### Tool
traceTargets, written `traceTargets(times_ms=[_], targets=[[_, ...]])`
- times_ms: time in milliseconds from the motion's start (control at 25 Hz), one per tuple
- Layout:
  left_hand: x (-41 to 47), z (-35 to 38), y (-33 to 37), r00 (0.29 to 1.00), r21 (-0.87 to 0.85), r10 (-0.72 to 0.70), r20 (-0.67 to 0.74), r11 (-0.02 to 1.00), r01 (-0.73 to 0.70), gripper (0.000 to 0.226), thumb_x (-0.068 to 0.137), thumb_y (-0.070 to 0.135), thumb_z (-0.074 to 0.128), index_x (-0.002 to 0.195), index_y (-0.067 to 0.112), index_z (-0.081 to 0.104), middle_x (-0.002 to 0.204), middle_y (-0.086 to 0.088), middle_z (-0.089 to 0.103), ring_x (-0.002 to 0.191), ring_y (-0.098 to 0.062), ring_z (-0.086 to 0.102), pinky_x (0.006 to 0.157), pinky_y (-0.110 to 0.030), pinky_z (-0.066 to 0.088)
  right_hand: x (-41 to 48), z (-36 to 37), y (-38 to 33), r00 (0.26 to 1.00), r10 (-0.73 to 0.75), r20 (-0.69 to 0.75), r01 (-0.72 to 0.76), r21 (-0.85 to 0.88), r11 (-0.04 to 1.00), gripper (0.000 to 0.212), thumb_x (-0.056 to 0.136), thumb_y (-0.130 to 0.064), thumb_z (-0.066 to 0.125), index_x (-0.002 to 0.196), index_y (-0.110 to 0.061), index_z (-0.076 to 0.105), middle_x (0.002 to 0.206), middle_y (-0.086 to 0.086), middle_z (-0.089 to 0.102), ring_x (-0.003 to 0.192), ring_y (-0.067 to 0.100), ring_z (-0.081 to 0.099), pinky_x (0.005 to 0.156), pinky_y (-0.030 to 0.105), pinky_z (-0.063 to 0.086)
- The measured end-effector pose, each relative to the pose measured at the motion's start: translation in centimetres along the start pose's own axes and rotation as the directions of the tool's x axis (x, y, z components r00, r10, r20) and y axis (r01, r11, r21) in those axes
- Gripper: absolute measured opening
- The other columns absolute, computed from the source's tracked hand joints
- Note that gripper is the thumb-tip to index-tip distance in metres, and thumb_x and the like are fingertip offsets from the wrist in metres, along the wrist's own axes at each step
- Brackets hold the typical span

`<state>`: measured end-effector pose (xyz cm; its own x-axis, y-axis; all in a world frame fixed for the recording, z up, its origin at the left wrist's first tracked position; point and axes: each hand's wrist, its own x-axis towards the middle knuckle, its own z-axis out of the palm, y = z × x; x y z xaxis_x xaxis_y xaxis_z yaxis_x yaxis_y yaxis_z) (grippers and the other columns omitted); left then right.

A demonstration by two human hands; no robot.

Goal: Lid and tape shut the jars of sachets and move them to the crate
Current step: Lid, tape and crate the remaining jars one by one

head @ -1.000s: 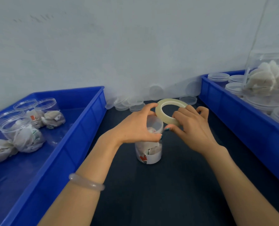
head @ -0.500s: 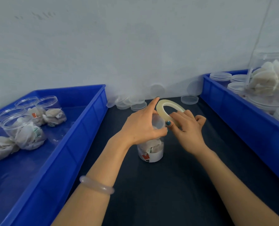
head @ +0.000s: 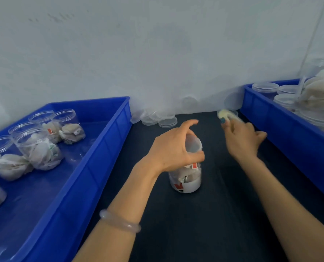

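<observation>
The left hand [head: 174, 148] clasps the jar [head: 187, 179] while the right hand [head: 240, 138] has pulled its pinched tape roll [head: 223, 114] to upper right, taping seemingly done.

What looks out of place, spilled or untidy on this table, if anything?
Nothing is spilled or broken. Only the spare lids at the back of the table look untidy: a loose, overlapping heap, some leaning on the wall. The jar gripped by the left hand stands upright.
</observation>
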<state>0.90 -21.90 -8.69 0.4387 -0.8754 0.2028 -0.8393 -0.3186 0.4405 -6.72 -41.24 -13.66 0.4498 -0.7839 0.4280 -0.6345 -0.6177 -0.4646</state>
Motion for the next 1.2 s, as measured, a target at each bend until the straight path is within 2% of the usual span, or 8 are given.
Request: traceTargets(times_ms=[160, 320, 400, 480, 640, 840, 1080, 1200], targets=[[0.6, 0.0, 0.2, 0.999, 0.053, 0.031, -0.014, 0.998, -0.031, 0.021, 0.080, 0.046, 0.067, 0.099, 0.044, 0.060, 0.103, 0.018, 0.060, 0.104, -0.004, 0.051, 0.082, -0.030, 0.039, -2.2, 0.9, -0.4, 0.924, -0.339, 0.177, 0.359, -0.097, 0.928, 0.047, 0.089, -0.047, 0.011, 0.066, -0.025, 0.046, 0.074, -0.010, 0.047, 0.085, 0.018, 0.041, 0.072, 0.037, 0.016], [0.8, 0.6, 0.5, 0.998, 0.034, -0.027, -0.058, 0.999, 0.029, 0.017, 0.078, 0.056, 0.063, 0.089, 0.043, 0.061, 0.098, 0.021, 0.061, 0.098, -0.002, 0.052, 0.077, -0.028, 0.040, -4.1, 2.6, 1.6, 0.836, -0.376, 0.400, 0.454, -0.120, 0.883, 0.025, 0.103, -0.035, 0.025, 0.102, -0.029, 0.050, 0.105, -0.011, 0.049, 0.110, 0.016, 0.042, 0.082, 0.033, 0.016], [1.0, 0.7, 0.2, 0.993, -0.049, -0.075, -0.089, 0.996, 0.071, 0.015, 0.084, 0.060, 0.059, 0.088, 0.046, 0.062, 0.103, 0.024, 0.064, 0.100, 0.002, 0.054, 0.077, -0.023, 0.040, -4.4, 2.3, 2.2, 0.789, -0.374, 0.487, 0.428, -0.001, 0.904, 0.025, 0.101, -0.031, 0.042, 0.125, -0.029, 0.046, 0.120, -0.010, 0.043, 0.127, 0.016, 0.035, 0.093, 0.031, 0.014], [0.8, 1.1, -0.2, 0.986, -0.188, -0.107, -0.128, 0.979, 0.082, 0.010, 0.091, 0.054, 0.060, 0.093, 0.046, 0.064, 0.104, 0.028, 0.066, 0.102, 0.005, 0.057, 0.083, -0.021, 0.043, -4.6, 1.7, 1.8, 0.687, -0.435, 0.582, 0.379, 0.224, 0.898, 0.060, 0.091, -0.024, 0.057, 0.146, -0.029, 0.033, 0.143, -0.007, 0.035, 0.141, 0.014, 0.024, 0.104, 0.027, 0.008], [0.4, 2.1, -0.8, 0.918, -0.602, -0.253, -0.304, 0.798, 0.021, 0.010, 0.096, 0.026, 0.061, 0.097, 0.031, 0.069, 0.102, 0.017, 0.071, 0.100, 0.002, 0.064, 0.085, -0.018, 0.047, -6.2, 0.6, -0.2, 0.561, -0.606, 0.565, 0.239, 0.590, 0.771, 0.080, 0.065, -0.036, 0.072, 0.136, -0.034, 0.037, 0.131, -0.015, 0.046, 0.128, 0.011, 0.041, 0.111, 0.033, 0.029], [-1.2, 4.7, -2.2, 0.892, -0.957, -0.449, 0.058, 0.229, 0.178, 0.056, 0.103, 0.053, 0.033, 0.103, 0.018, 0.076, 0.104, -0.007, 0.076, 0.099, -0.022, 0.072, 0.086, -0.035, 0.056, -7.3, 0.1, -1.0, 0.633, -0.579, 0.513, 0.020, 0.737, 0.675, 0.078, 0.067, -0.014, 0.087, 0.133, -0.029, 0.048, 0.122, -0.014, 0.065, 0.115, 0.003, 0.061, 0.101, 0.031, 0.050], [-0.9, 5.5, -4.6, 0.807, -0.970, -0.590, 0.025, 0.180, 0.162, 0.034, 0.105, 0.034, 0.043, 0.103, 0.013, 0.070, 0.100, 0.000, 0.076, 0.100, -0.018, 0.069, 0.083, -0.030, 0.053, -4.6, -5.4, -0.4, 0.969, -0.229, 0.090, 0.041, 0.858, 0.512, 0.072, 0.059, -0.040, 0.076, 0.123, -0.013, 0.053, 0.106, -0.008, 0.068, 0.095, -0.002, 0.066, 0.080, 0.016, 0.051], [-1.0, 5.6, -4.8, 0.795, -0.958, -0.605, 0.047, 0.199, 0.208, 0.027, 0.104, 0.025, 0.046, 0.101, 0.012, 0.069, 0.099, -0.003, 0.075, 0.094, -0.017, 0.068, 0.079, -0.028, 0.055, -2.1, -9.7, 2.5, 0.959, 0.145, -0.245, 0.112, 0.795, 0.596, 0.091, 0.068, -0.048, 0.077, 0.140, -0.008, 0.039, 0.120, -0.005, 0.063, 0.103, -0.004, 0.063, 0.085, 0.009, 0.047]])
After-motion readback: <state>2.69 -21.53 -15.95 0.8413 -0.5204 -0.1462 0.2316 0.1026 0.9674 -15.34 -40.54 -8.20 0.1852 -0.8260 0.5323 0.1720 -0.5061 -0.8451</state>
